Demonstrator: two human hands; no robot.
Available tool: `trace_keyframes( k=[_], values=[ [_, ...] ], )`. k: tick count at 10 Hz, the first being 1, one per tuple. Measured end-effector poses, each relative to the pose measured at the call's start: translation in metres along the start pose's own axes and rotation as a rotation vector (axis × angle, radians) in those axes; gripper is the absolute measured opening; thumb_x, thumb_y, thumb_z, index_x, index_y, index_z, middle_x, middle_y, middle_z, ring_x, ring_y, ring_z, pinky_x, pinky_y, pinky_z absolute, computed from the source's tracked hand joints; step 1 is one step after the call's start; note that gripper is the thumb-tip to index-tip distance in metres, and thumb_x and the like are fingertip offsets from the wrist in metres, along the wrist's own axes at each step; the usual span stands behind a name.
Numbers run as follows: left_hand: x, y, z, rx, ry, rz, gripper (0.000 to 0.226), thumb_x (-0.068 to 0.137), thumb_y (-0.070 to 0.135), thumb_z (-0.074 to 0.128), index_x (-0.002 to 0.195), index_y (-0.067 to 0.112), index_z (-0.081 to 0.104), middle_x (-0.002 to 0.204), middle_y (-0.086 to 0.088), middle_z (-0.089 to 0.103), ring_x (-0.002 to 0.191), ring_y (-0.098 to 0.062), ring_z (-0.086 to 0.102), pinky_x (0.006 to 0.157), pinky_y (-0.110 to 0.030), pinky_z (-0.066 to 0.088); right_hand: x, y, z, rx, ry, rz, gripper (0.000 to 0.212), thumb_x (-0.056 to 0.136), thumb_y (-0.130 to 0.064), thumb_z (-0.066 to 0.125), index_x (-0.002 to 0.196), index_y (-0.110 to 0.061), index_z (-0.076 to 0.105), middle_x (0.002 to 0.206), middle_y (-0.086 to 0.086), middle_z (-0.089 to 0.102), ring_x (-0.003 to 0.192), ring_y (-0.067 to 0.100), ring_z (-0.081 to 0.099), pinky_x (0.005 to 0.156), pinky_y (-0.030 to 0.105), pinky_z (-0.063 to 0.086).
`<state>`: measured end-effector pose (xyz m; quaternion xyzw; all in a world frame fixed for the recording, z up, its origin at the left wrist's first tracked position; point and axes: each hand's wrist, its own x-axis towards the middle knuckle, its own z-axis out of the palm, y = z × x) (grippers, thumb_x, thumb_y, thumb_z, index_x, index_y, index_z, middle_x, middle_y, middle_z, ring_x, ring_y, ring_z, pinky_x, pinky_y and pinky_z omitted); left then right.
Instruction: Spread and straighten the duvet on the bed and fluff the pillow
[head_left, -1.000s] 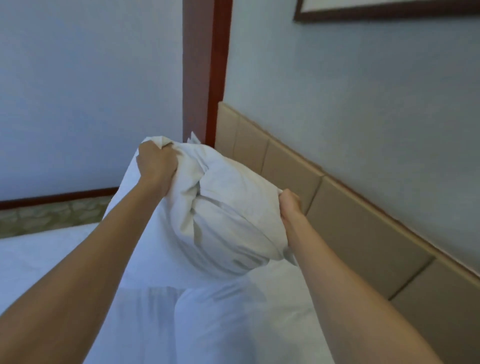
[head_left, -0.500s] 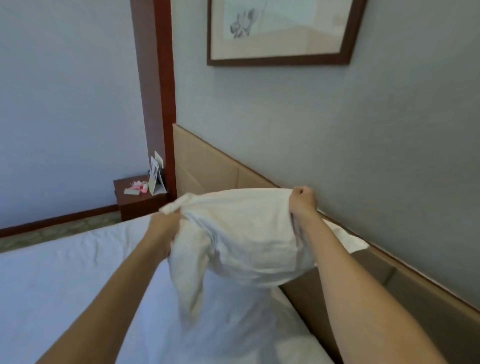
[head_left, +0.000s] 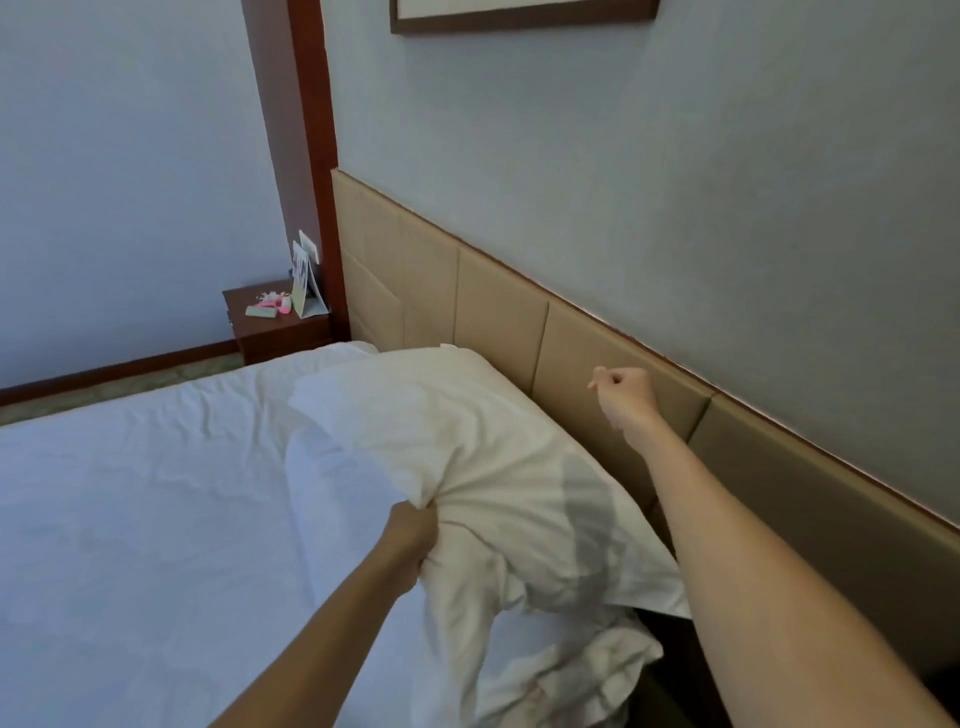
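Observation:
A white pillow (head_left: 457, 441) lies on the bed against the beige headboard (head_left: 498, 306). My left hand (head_left: 410, 540) grips a bunch of the pillow's near edge. My right hand (head_left: 626, 397) hovers above the pillow's right side near the headboard, fingers curled shut, with nothing in it. The white duvet (head_left: 156, 499) covers the bed to the left, lightly wrinkled. Crumpled white fabric (head_left: 566, 670) bunches at the bed's near right corner.
A dark wooden nightstand (head_left: 275, 327) with a card and small pink items stands past the bed's far corner, beside a red-brown wooden pillar (head_left: 301, 156). A framed picture (head_left: 519, 15) hangs above the headboard. A dark gap runs between bed and headboard at lower right.
The pillow has come down from the air onto the bed by the headboard. My right hand has let go of it and lifted away; my left hand still grips it.

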<state>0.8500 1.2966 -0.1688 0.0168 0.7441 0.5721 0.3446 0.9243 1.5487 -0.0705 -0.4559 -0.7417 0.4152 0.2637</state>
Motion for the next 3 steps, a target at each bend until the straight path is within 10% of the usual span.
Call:
trace_keyframes(
  k=[1,3],
  values=[
    [-0.013,-0.003,0.0,0.046,-0.133,-0.089,0.034,0.1,0.016,0.04,0.13,0.0,0.045,0.104,-0.014,0.059,0.083,-0.025,0.059,0.057,-0.027,0.05,-0.027,0.017,0.009,-0.125,-0.2,0.035,0.036,0.097,-0.028,0.052,0.067,-0.013,0.064,0.056,0.001,0.052,0.046,0.016,0.038,0.048,0.024,0.033],
    [-0.037,-0.023,-0.039,0.403,-0.098,-0.011,0.017,0.089,0.004,0.045,0.092,-0.002,0.06,0.076,-0.012,0.065,0.053,-0.021,0.058,0.047,-0.018,0.033,-0.072,0.044,0.016,-0.163,-0.282,0.079,0.038,0.094,-0.021,0.054,0.057,-0.012,0.054,0.05,-0.006,0.047,0.043,0.016,0.024,0.041,0.021,0.02]
  ],
)
